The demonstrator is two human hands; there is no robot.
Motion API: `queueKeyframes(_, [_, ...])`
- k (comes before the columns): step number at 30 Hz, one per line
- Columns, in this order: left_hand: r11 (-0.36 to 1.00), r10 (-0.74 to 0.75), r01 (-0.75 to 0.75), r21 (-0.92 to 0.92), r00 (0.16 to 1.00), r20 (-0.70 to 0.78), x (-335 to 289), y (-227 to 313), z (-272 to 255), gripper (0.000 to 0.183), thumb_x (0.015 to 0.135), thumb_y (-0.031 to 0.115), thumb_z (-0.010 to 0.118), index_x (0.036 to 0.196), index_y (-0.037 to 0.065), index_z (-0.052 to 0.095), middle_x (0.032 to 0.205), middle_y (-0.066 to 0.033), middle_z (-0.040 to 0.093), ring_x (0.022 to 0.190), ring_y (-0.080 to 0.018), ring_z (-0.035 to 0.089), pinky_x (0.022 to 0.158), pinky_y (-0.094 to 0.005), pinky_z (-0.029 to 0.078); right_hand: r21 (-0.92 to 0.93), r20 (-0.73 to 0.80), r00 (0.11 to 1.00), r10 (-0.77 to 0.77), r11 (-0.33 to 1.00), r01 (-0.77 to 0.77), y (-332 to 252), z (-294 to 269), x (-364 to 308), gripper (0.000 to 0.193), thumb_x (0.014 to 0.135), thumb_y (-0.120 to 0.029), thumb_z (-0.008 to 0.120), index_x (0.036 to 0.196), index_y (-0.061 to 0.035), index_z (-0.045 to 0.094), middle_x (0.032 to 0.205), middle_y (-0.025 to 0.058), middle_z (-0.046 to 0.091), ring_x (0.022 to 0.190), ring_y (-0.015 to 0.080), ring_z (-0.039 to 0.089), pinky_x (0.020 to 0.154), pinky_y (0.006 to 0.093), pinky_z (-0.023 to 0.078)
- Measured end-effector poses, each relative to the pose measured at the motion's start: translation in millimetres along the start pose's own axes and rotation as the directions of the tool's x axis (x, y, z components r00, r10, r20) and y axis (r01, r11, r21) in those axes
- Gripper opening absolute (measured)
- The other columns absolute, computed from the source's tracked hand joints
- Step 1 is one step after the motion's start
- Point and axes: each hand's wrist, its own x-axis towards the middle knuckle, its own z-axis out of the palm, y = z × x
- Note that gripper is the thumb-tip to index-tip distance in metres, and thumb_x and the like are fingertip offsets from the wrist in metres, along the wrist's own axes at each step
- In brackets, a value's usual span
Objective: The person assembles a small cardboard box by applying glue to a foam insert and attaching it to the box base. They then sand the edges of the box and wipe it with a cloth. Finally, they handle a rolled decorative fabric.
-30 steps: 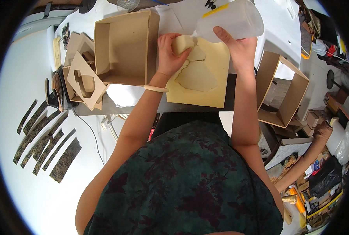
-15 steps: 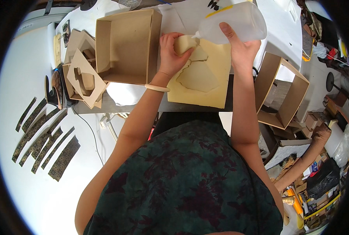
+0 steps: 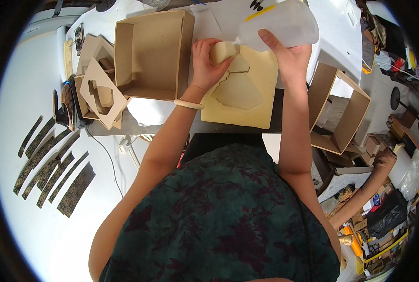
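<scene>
My left hand [image 3: 206, 63] grips a pale yellow foam block [image 3: 223, 53], fingers behind it and thumb along its near side. Beneath lies a flat yellow foam sheet [image 3: 212, 113] with irregular cut-out hollows edged by a dark line. In my right hand [image 3: 291, 61] is a translucent white squeeze bottle [image 3: 291, 26], tilted almost on its side with the nozzle pointing left. The nozzle tip is at the top right edge of the block; whether it touches cannot be made out. The right fingers are mostly hidden behind the bottle.
A large open brown box [image 3: 153, 56] stands left of the sheet, with cut board pieces [image 3: 118, 103] beside it. An open board frame [image 3: 348, 113] sits at the right. Dark patterned strips [image 3: 45, 160] lie on the white surface at far left. Assorted materials crowd the right side.
The bottle and my right hand have shifted slightly up, and the nozzle sits a little higher along the block. My left hand and the foam block stay nearly still.
</scene>
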Motion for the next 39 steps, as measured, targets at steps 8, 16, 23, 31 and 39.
queueKeyframes(8, [1.0, 0.008, -0.008, -0.008, 1.0, -0.006, 0, -3, 1, 0.054, 0.07, 0.015, 0.087, 0.115, 0.008, 0.058, 0.114, -0.0093, 0.061, 0.113, -0.0365, 0.052, 0.115, -0.0549, 0.034, -0.049, -0.054, 0.992, -0.112, 0.993, 0.109, 5, 2, -2, 0.035, 0.086, -0.012, 0.087, 0.115, -0.0029, 0.069, 0.106, 0.0028, 0.071, 0.099, 0.0147, 0.066, 0.087, 0.0301, 0.053])
queueKeyframes(16, [1.0, 0.008, -0.008, -0.011, 1.0, -0.016, 0, -1, 0, 0.053, 0.07, 0.015, 0.088, 0.114, 0.008, 0.058, 0.113, -0.0089, 0.061, 0.111, -0.0364, 0.052, 0.116, -0.0572, 0.032, -0.066, -0.032, 0.999, -0.02, 0.998, 0.018, 4, 7, -6, 0.037, 0.085, -0.01, 0.087, 0.117, -0.0026, 0.069, 0.108, 0.0039, 0.072, 0.101, 0.0156, 0.067, 0.089, 0.0317, 0.054])
queueKeyframes(23, [0.999, 0.029, -0.029, 0.026, 0.999, -0.018, 0, 1, -1, 0.051, 0.072, 0.015, 0.087, 0.114, 0.007, 0.059, 0.113, -0.0093, 0.061, 0.111, -0.0343, 0.052, 0.104, -0.0475, 0.041, -0.021, -0.033, 0.999, -0.019, 1.0, 0.018, 7, 6, -6, 0.039, 0.085, -0.011, 0.087, 0.118, -0.002, 0.068, 0.11, 0.0047, 0.072, 0.101, 0.016, 0.067, 0.09, 0.0315, 0.054])
queueKeyframes(31, [0.997, 0.05, -0.049, 0.052, 0.999, -0.02, 1, -1, -1, 0.05, 0.073, 0.015, 0.087, 0.114, 0.006, 0.06, 0.113, -0.0096, 0.061, 0.11, -0.0331, 0.053, 0.097, -0.0427, 0.045, -0.066, -0.114, 0.987, -0.115, 0.992, 0.108, 9, 7, -3, 0.036, 0.086, -0.013, 0.087, 0.114, -0.0012, 0.069, 0.107, 0.0048, 0.072, 0.099, 0.0158, 0.066, 0.089, 0.0312, 0.053])
queueKeyframes(39, [0.997, 0.055, -0.054, 0.052, 0.998, -0.022, 1, -2, 0, 0.05, 0.073, 0.014, 0.087, 0.114, 0.006, 0.059, 0.113, -0.0095, 0.061, 0.109, -0.0331, 0.053, 0.097, -0.0424, 0.045, -0.046, -0.156, 0.984, -0.092, 0.995, 0.085, 10, 10, -5, 0.035, 0.086, -0.013, 0.087, 0.114, -0.0008, 0.07, 0.107, 0.005, 0.072, 0.099, 0.0155, 0.066, 0.09, 0.0314, 0.053])
